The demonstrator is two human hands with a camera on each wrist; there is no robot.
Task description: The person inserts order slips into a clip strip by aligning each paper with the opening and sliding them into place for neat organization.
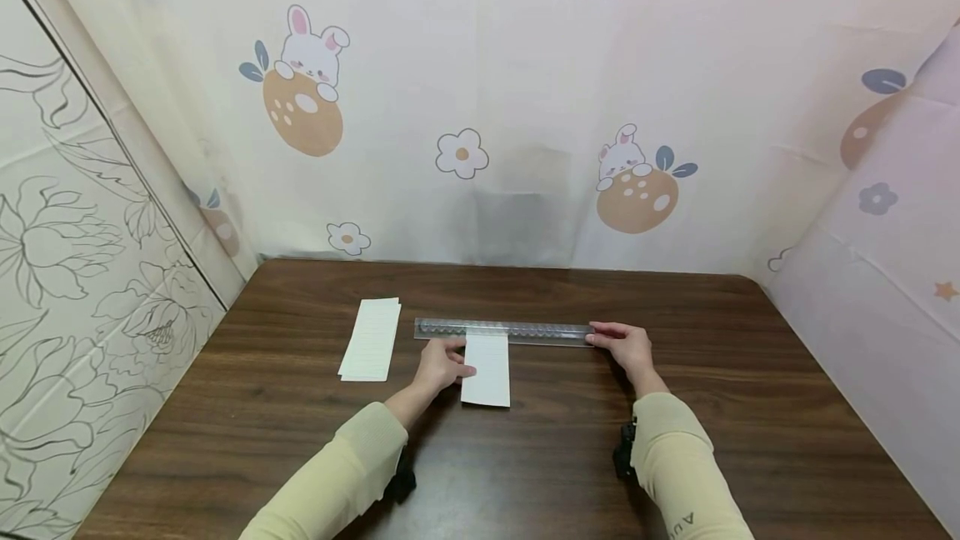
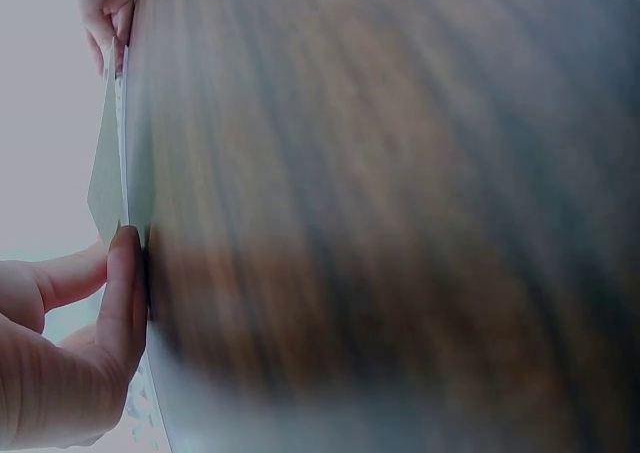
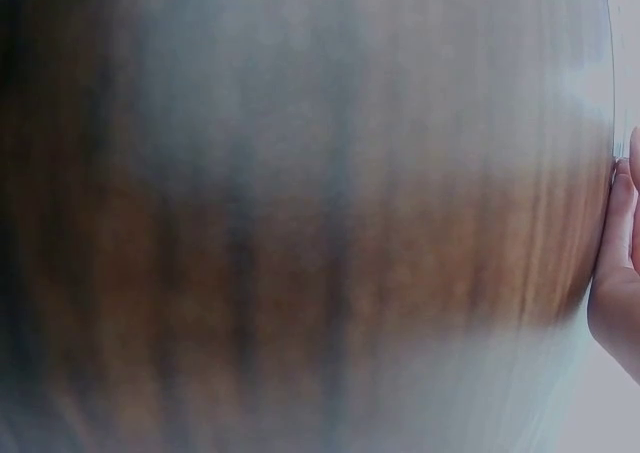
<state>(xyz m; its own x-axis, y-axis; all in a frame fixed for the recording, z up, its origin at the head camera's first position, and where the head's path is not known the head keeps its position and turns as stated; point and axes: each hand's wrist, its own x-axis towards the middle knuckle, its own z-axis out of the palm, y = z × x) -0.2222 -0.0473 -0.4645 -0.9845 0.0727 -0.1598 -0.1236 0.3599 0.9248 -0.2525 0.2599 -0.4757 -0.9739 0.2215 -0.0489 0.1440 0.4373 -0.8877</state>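
Note:
A clear plastic ruler lies crosswise over the top end of a white lined paper slip, which shows through it. My left hand is at the slip's left edge, thumb and fingers pinching it just below the ruler. In the left wrist view, the thumb and a finger of the left hand meet at the edge of the slip, which tilts up from the table. With thumb and fingers, my right hand holds the ruler's right end. Only part of the right hand shows in the right wrist view.
Left of the ruler, a small stack of white lined slips lies slightly fanned on the brown wooden table. A printed curtain hangs along the table's back edge, with more patterned cloth on both sides.

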